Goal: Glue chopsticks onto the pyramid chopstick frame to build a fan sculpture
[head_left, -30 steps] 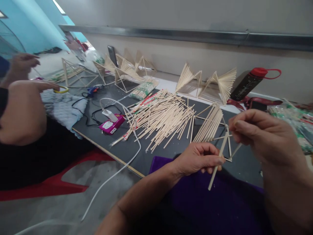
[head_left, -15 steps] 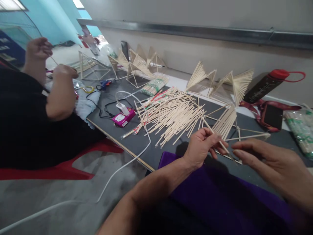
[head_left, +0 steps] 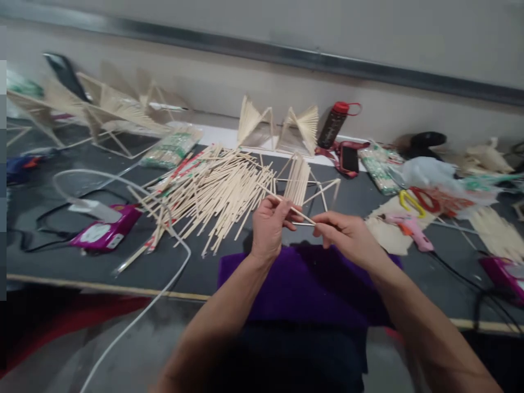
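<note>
A thin wooden stick slants between my two hands above a purple cloth. My left hand pinches it along its middle. The fingertips of my right hand close on its lower right end. Just beyond the hands lies a partly built stick frame with a row of sticks side by side. A large heap of loose sticks spreads to the left of my left hand.
Finished stick structures stand along the wall near a red-capped bottle and a phone. At right lie a pink glue gun and yellow scissors. A white cable crosses by a magenta power strip at left.
The view has swung to the right, bringing the glue gun and scissors in and leaving the other person out. My right hand has come to the stick's end and closed on it.
</note>
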Available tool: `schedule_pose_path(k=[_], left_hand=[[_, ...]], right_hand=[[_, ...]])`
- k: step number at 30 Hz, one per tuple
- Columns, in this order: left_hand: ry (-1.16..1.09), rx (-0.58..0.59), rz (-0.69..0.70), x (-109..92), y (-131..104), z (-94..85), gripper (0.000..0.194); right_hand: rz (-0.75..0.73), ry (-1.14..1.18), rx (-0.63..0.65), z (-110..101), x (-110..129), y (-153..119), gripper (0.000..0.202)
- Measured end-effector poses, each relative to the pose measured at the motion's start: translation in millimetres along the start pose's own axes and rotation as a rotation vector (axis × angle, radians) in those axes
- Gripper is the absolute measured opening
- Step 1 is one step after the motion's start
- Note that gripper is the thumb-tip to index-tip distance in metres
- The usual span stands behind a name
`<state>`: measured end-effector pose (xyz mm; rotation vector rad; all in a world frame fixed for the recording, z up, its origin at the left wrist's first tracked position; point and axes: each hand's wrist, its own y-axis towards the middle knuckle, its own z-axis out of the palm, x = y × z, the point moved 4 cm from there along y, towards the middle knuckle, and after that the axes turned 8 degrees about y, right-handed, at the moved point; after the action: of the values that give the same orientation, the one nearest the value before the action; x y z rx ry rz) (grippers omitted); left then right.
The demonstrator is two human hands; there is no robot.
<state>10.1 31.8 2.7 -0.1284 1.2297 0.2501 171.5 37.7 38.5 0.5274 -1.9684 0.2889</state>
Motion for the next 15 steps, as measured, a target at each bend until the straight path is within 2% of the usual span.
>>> schedule_pose_path(k=[2, 4, 7, 11, 13, 15], left_hand=[[0.018, 0.041, 0.021, -3, -4, 4.1, 0.028], [0.066, 0.163, 0.019, -6, -7, 10.6, 0.024], [0.081, 0.340, -0.134, -3, -8, 18.5, 0.025], [0.206, 0.649, -0.435, 11, -18, 29.5, 0.027], [0.294, 0.724, -0.520, 18, -24, 32.5, 0.025], [0.356, 0.734, -0.549, 24, -27, 34.7, 0.023]], right_hand=[[-0.010, 0.059, -0.031, -2, -5, -2, 0.016], [-0.017, 0.196, -0.033, -9, -11, -5, 0.014], [-0.066, 0.280, -0.005, -29, -15, -13, 0.014], [-0.278, -0.106, 0.092, -38, -7, -30, 0.014], [-0.343, -0.313, 0.133, -33, -6, -36, 0.017], [-0.345, -0.439, 0.146, -25, -10, -39, 0.020]])
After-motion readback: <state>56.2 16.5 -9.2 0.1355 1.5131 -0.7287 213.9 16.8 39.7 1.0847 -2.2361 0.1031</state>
